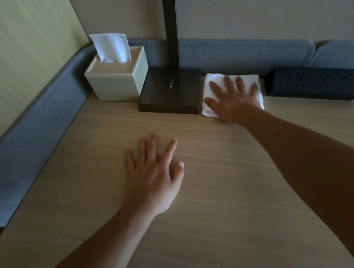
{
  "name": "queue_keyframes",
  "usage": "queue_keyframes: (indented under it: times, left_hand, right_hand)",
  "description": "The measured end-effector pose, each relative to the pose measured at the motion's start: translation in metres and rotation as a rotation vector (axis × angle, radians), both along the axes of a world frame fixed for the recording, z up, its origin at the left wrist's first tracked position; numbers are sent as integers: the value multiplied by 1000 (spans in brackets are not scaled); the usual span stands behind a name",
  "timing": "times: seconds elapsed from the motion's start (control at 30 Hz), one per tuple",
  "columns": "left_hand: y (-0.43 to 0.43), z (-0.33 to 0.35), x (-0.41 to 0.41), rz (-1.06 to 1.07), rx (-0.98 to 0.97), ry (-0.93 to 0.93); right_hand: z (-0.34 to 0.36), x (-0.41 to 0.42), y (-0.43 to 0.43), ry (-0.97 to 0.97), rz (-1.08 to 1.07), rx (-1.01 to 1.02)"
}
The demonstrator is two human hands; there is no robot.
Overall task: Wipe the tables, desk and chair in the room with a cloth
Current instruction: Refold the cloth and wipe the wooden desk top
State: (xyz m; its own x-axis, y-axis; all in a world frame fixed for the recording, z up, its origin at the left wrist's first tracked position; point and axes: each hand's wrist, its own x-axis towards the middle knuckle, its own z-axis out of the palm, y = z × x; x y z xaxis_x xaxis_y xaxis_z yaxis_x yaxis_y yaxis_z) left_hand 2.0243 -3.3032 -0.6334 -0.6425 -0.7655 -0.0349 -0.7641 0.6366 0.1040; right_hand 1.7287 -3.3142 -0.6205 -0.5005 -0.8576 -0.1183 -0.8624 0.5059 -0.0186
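Right hand [233,99] flat, fingers spread on folded white cloth [209,94] upper centre-right, squeezed btwn dark square lamp base [170,90] & black power strip [317,82], left hand [153,170] flat, holding nothing, on pale wood-grain desk [205,230], open room lower frame.

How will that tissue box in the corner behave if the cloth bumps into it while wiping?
The tissue box looks squat and flat-bottomed, so it would probably slide rather than tip. It seems light, so a push from the cloth under the right hand may shift it easily. The upright tissue is floppy and would likely bend.
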Motion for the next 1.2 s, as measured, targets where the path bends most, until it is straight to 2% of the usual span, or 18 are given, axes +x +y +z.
queue_keyframes:
  times: [0.5, 0.93, 1.03, 1.2]
  left_hand:
    - [1, 0, 0, 3, 4, 25]
    - [-2, -2, 1, -13, 8, 62]
    - [-2, -1, 1, -4, 10, 101]
    - [1, 3, 5, -53, 26, 271]
  right_hand:
    - [-2, -4, -10, 33, 48, 14]
    - [-3, 67, 56, 13, 44, 31]
    - [-4, 90, 77, 2, 42, 18]
    - [-4, 124, 108, -46, 27, 5]
